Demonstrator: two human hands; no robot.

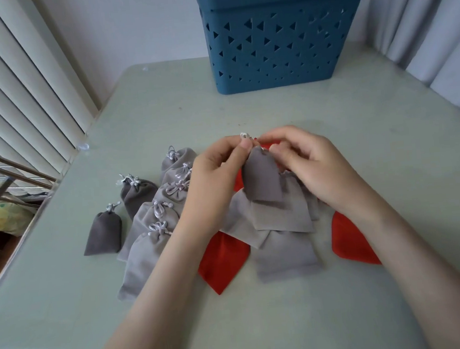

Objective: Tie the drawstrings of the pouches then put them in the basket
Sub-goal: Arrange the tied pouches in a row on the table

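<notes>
Head view: grey pouch held up by its neck between both hands, over a pile on the table.
Left hand: thumb and forefinger pinch the white drawstring at the pouch mouth, with a loop showing just above the thumbnail. Right hand: fingers curled in on the pouch neck, seemingly on the cord's other end, though the fingertips hide it. The pouch body hangs below the fingers and touches the untied grey pouches beneath; red pouches lie under those. Tied grey pouches overlap in a row to the left, with two darker pouches beside them. Blue basket stands at the table's far edge, well apart from the hands.
</notes>
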